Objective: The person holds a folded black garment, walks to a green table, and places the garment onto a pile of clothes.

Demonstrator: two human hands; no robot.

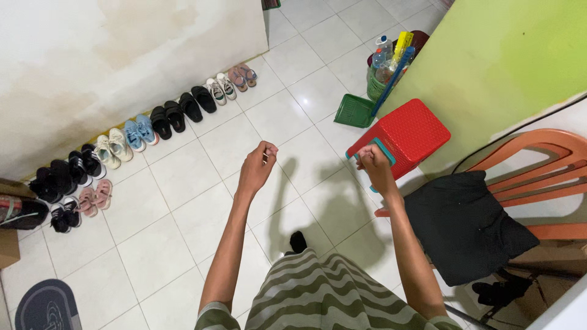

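Above the white tiled floor point(183, 183), I hold both hands curled into loose fists: left hand point(258, 164) over bare tiles, right hand point(371, 160) just before the red stool point(411, 129) at right. Whether they pinch anything, I cannot tell. I judge nothing gripped yet; grasping the stool would need opened fingers.

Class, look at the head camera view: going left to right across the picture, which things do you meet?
Row of shoes → left hand → green dustpan → right hand → red stool → orange chair.

Bright, even light; sharp picture, glare on the floor tiles point(306, 91), soft arm shadows, wide-angle bending at edges.
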